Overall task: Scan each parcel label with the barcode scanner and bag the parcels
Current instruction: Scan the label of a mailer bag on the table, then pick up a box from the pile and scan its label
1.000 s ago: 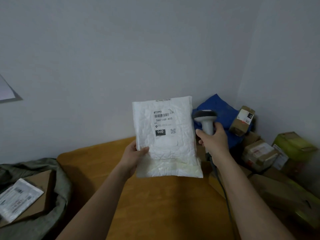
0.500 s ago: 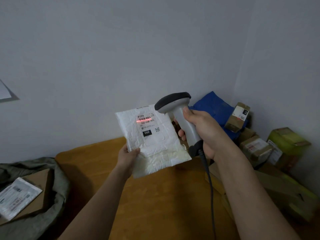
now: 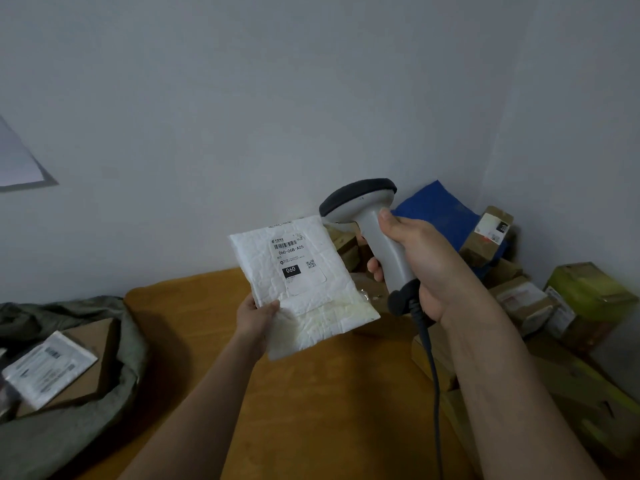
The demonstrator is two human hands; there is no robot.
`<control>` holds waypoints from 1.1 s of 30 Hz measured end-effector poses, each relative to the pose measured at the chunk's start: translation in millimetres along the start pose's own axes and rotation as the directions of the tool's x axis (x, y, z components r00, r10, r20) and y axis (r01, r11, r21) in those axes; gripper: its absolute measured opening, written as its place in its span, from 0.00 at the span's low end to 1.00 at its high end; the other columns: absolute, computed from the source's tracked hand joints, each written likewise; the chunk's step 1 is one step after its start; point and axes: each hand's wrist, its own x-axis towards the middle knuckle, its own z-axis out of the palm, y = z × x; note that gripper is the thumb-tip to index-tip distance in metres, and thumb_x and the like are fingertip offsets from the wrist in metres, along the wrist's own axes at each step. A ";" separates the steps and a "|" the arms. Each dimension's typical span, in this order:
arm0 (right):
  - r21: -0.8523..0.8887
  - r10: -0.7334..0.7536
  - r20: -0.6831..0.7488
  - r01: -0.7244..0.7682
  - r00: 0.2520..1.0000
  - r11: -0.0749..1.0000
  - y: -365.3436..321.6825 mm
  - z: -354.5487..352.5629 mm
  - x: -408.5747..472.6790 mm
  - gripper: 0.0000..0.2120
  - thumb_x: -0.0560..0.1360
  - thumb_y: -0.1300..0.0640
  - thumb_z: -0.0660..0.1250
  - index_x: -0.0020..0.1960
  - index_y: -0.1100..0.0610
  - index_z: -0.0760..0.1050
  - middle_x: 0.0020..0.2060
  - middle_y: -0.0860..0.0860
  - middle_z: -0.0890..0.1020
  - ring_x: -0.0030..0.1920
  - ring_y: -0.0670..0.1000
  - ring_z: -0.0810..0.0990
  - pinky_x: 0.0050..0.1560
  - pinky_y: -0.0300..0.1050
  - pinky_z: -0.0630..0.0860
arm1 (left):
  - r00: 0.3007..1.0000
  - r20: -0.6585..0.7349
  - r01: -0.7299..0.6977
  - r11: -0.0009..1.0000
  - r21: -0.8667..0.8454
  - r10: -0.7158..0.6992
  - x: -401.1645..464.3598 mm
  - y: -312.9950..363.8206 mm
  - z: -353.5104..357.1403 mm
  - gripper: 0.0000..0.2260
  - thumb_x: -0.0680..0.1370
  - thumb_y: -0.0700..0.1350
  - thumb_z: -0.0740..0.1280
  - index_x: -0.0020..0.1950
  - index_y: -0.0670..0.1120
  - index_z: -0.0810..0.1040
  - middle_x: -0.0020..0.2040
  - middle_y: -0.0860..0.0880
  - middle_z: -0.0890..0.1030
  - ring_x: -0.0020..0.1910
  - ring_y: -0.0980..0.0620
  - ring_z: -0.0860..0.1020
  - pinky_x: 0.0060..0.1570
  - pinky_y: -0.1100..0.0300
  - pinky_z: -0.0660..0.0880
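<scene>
The red line seen on the label (image 3: 292,258) half a second ago is gone; left hand (image 3: 255,315) pinches the parcel (image 3: 304,289) above the counter (image 3: 311,410), right hand (image 3: 420,263) grips the scanner (image 3: 375,230); likely scanned, bag (image 3: 69,393) next.

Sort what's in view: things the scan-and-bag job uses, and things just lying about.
In use:
- white padded parcel, held by left hand
- barcode scanner, gripped by right hand
- green sack
- waiting boxes

Lying about:
- paper on wall
- blue cloth
</scene>
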 end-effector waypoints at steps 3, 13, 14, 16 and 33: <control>0.026 0.092 0.020 -0.093 0.996 0.995 17.3 14.5 15.9 0.17 0.82 0.46 0.60 0.60 0.59 0.74 0.39 0.56 0.78 0.30 0.47 0.77 0.33 0.42 0.74 | 0.996 -0.087 0.007 1.000 -0.004 -0.008 -4.6 -7.5 -21.4 0.11 0.78 0.30 0.63 0.55 0.43 0.78 0.52 0.41 0.82 0.45 0.44 0.81 0.40 0.54 0.78; -0.088 0.204 0.228 -0.189 0.952 0.978 82.5 132.4 24.4 0.16 0.78 0.48 0.67 0.54 0.61 0.77 0.41 0.55 0.76 0.29 0.47 0.77 0.30 0.40 0.73 | 0.813 -0.550 0.026 0.957 -0.289 -0.188 -8.8 -23.7 -181.1 0.21 0.80 0.34 0.62 0.73 0.43 0.68 0.66 0.43 0.75 0.61 0.39 0.75 0.58 0.47 0.74; -0.096 0.199 0.233 -0.181 0.952 0.979 85.6 145.2 23.7 0.15 0.78 0.48 0.68 0.53 0.61 0.77 0.41 0.55 0.76 0.29 0.47 0.77 0.30 0.40 0.73 | 0.792 -0.579 0.010 0.953 -0.302 -0.192 -5.6 -21.7 -197.4 0.21 0.80 0.34 0.62 0.74 0.43 0.67 0.67 0.42 0.74 0.62 0.40 0.75 0.58 0.48 0.74; -0.107 0.192 0.222 -0.172 0.956 0.979 91.8 171.4 22.8 0.15 0.78 0.49 0.68 0.53 0.61 0.77 0.41 0.55 0.76 0.29 0.46 0.77 0.29 0.40 0.73 | 0.748 -0.633 -0.018 0.947 -0.322 -0.201 1.3 -16.1 -228.1 0.22 0.80 0.35 0.62 0.74 0.45 0.66 0.68 0.43 0.73 0.63 0.42 0.74 0.61 0.49 0.73; -0.141 0.243 0.170 -0.221 0.955 0.965 143.4 348.3 25.2 0.16 0.77 0.50 0.70 0.55 0.63 0.78 0.35 0.53 0.78 0.30 0.48 0.77 0.32 0.42 0.74 | 0.461 -0.841 0.213 0.956 -0.203 -0.282 80.2 41.6 -435.1 0.37 0.75 0.46 0.71 0.77 0.45 0.54 0.76 0.44 0.60 0.72 0.43 0.63 0.70 0.50 0.63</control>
